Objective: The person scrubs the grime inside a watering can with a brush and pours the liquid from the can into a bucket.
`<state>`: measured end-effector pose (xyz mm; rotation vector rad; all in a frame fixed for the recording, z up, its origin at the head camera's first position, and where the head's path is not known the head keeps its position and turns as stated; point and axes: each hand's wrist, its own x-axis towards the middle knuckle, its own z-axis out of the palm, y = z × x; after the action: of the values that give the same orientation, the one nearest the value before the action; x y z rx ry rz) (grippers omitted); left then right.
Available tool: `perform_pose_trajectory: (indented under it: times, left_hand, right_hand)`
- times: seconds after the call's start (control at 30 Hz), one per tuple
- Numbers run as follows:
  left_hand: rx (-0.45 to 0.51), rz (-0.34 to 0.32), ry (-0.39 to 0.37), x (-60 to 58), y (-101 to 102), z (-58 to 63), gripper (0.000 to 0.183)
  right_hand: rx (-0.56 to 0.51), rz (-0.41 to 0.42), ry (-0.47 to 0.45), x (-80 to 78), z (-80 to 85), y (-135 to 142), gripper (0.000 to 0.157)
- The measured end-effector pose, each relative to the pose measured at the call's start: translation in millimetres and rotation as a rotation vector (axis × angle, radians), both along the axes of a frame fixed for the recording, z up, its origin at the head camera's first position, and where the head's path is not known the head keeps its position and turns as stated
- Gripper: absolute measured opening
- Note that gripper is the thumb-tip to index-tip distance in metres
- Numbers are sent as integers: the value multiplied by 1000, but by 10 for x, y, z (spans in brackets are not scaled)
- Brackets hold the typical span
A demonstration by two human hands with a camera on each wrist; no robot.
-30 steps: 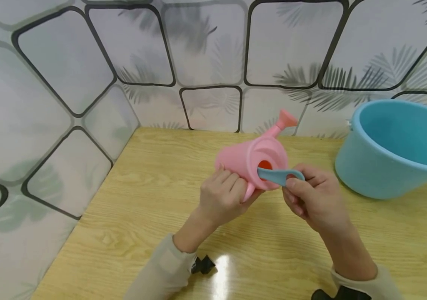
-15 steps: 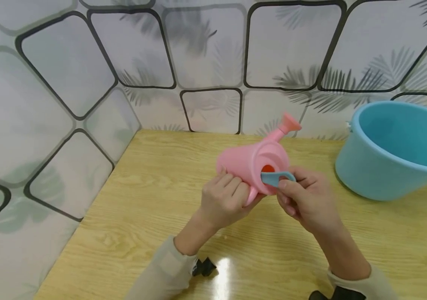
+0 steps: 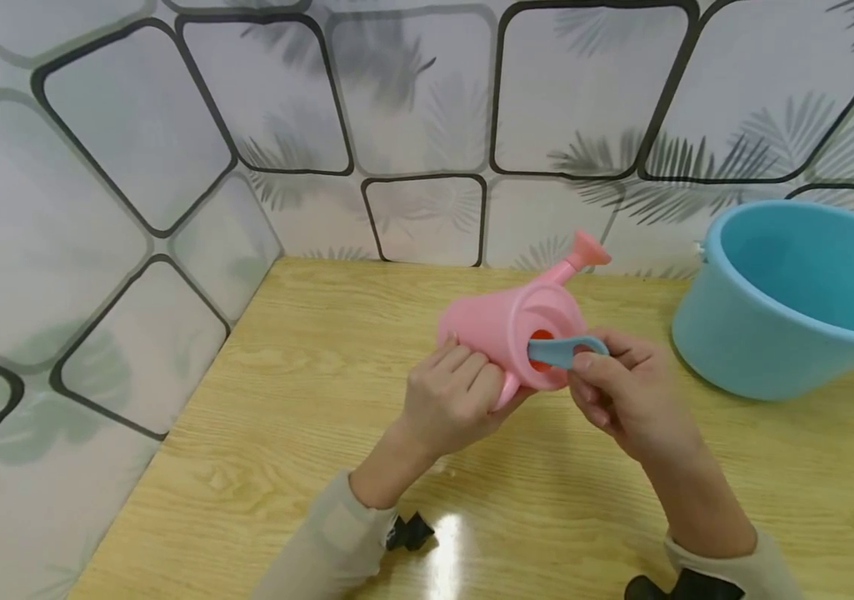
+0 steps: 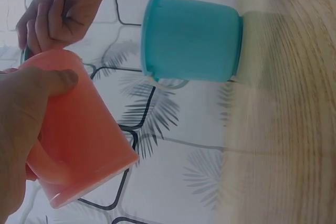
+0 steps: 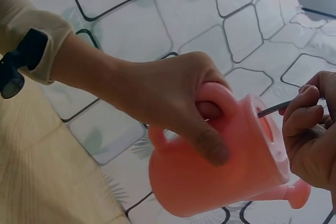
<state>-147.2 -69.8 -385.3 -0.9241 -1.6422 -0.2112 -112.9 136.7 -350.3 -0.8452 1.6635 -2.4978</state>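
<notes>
In the head view my left hand (image 3: pixel 452 400) grips a pink watering can (image 3: pixel 479 321) by its handle, above the table. The can is tilted, its open top facing right and toward me, its spout pointing up and right. My right hand (image 3: pixel 632 392) pinches a flat blue handle (image 3: pixel 561 352) with a rounded end. Its other end goes in through the can's opening and is hidden inside. In the left wrist view the thumb of my left hand (image 4: pixel 21 124) lies along the can (image 4: pixel 86 129). The right wrist view has the thin handle (image 5: pixel 275 108) edge-on in the opening.
A large light-blue bucket (image 3: pixel 756 333) stands on the wooden table (image 3: pixel 307 367) at the right, close to the back wall. Patterned wall covering (image 3: pixel 419 100) rises behind and along the left side of the table.
The right hand pushed the blue handle further into the can, then drew it part way back out to the right. The watering can has shifted slightly right and down.
</notes>
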Motion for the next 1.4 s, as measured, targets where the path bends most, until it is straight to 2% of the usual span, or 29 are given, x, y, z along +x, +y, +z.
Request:
perform_pose_trajectory:
  times: [0.07, 0.13, 0.2, 0.3, 0.37, 0.5, 0.6, 0.8, 1.03, 1.13, 1.2, 1.27, 1.37, 1.4]
  left_hand:
    - [4, -10, -3, -8, 12, 12, 47]
    - [7, -19, -15, -12, 22, 16, 48]
    - [15, -33, -28, -9, 29, 11, 49]
    - [21, -52, -36, 6, 42, -5, 50]
    - [19, -61, -38, 17, 56, -10, 50]
    - [10, -56, -39, 18, 63, -9, 48]
    - [10, -52, -39, 12, 54, -8, 48]
    - [9, -54, -55, 22, 34, -16, 49]
    - [6, -51, -62, 11, 40, -33, 49]
    - [6, -49, -71, 18, 41, -67, 49]
    - [4, -49, -77, 26, 34, -93, 49]
    - [1, -54, -78, 23, 24, -111, 49]
    - [-4, -58, -84, -4, 12, -104, 48]
    - [-6, -61, -84, -16, 7, -97, 48]
  right_hand:
    - [-68, 3, 39, 3, 22, 55, 31]
    - [-83, 1, 80, 7, 30, 85, 32]
    - [-39, 10, 75, 5, 26, 81, 31]
    - [72, 9, 15, -7, 25, 54, 27]
    - [96, 8, -18, -14, 39, 67, 26]
    - [27, 18, 27, -21, 78, 139, 29]
    - [29, 28, 57, -14, 93, 160, 29]
    - [88, 22, 77, 4, 102, 136, 27]
    - [183, -43, 126, 9, 124, 163, 26]
    - [264, -88, 160, 30, 99, 147, 26]
    - [363, -162, 184, 55, 87, 126, 28]
    - [471, -280, 230, 75, 81, 98, 29]
    - [603, -458, 384, 61, 83, 68, 24]
    - [638, -518, 471, 46, 77, 61, 21]
